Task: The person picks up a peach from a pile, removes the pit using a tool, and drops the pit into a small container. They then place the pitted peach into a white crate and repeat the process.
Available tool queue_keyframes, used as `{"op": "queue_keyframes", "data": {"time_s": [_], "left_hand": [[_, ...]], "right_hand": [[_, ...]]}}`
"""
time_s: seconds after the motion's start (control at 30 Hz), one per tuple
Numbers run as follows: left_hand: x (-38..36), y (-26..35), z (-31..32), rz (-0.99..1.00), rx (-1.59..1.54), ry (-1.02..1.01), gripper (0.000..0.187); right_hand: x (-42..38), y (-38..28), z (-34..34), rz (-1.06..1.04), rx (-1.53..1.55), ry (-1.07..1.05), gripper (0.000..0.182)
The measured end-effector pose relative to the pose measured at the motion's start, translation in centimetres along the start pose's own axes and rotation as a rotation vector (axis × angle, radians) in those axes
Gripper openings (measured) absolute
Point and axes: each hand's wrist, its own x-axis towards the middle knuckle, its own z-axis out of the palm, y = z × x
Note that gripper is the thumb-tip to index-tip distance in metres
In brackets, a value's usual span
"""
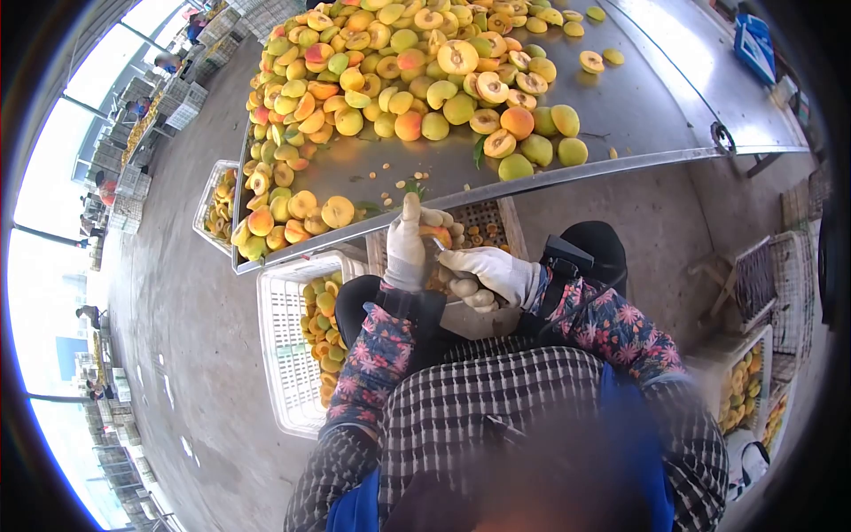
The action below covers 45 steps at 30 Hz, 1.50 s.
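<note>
My left hand, in a pale work glove, is closed around a yellow-orange peach piece, thumb pointing up. My right hand, gloved too, grips a small metal tool whose tip meets the peach; its handle is hidden in my fingers. Both hands are just in front of the metal table's edge, above a crate with pits or fruit bits in it. A big heap of whole and halved peaches covers much of the metal table.
Loose pits and leaves lie near the table edge. A white plastic crate of peach halves stands by my left leg. Another fruit crate sits beyond the table's left corner. More crates are at right. Other people work far left.
</note>
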Motion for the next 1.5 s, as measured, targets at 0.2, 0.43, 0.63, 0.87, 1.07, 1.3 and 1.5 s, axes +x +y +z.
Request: {"op": "queue_keyframes", "data": {"time_s": [0.2, 0.43, 0.63, 0.87, 1.07, 1.3, 1.5], "left_hand": [[0.2, 0.0, 0.1, -0.042, -0.109, -0.024, 0.055], [0.2, 0.8, 0.6, -0.117, -0.278, -0.075, 0.046], [1.0, 1.0, -0.2, -0.038, -0.371, 0.054, 0.043], [-0.5, 7.1, -12.9, 0.476, 0.869, 0.574, 0.035], [2.3, 9.0, -11.4, 0.575, 1.16, 0.345, 0.034], [10.0, 3.4, 6.8, 0.389, 1.478, -0.112, 0.047], [14.9, 0.0, 10.4, 0.196, 1.541, -0.296, 0.07]], "right_hand": [[-0.4, 0.2, 0.1, -0.053, -0.012, -0.016, 0.033], [-0.7, -0.2, 0.0, -0.051, 0.038, -0.125, 0.037], [-1.0, -0.9, -1.5, -0.107, 0.19, -0.375, 0.04], [0.2, 0.9, -3.1, -0.359, -1.045, 0.295, 0.036], [0.7, 2.4, -3.4, -0.452, -1.285, 0.491, 0.03], [0.5, 1.8, -3.7, -0.319, -1.39, 0.457, 0.04], [-0.4, 1.7, -3.4, -0.225, -1.448, 0.428, 0.049]]}}
